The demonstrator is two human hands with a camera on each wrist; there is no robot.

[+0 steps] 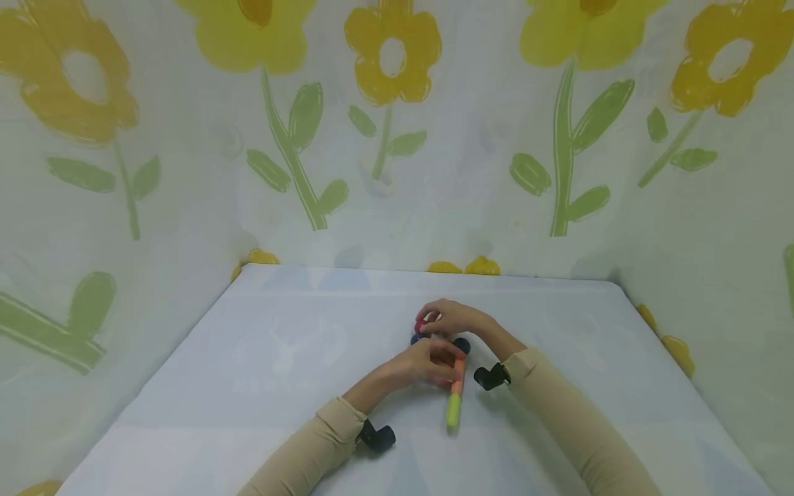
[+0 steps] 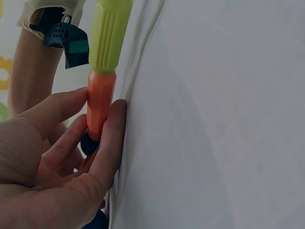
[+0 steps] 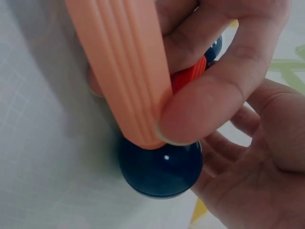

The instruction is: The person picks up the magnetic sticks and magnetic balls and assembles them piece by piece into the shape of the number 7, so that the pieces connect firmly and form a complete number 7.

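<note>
My left hand point(image 1: 428, 363) pinches an orange ribbed stick point(image 3: 124, 71) between thumb and fingers. A dark blue ball point(image 3: 162, 167) sits at the stick's far end, and a yellow-green stick point(image 1: 453, 411) continues from its near end. My right hand point(image 1: 453, 318) is just beyond, its fingertips curled about a red stick point(image 1: 420, 326). Another blue ball point(image 1: 417, 339) shows below the red piece. In the right wrist view the red stick point(image 3: 190, 74) is partly hidden behind my left fingers, and a further blue ball point(image 3: 214, 47) lies behind it.
A white table point(image 1: 279, 386) lies under both hands. Pale walls with printed yellow flowers point(image 1: 392, 55) rise at its back and sides. Each wrist carries a small black camera point(image 1: 377, 438).
</note>
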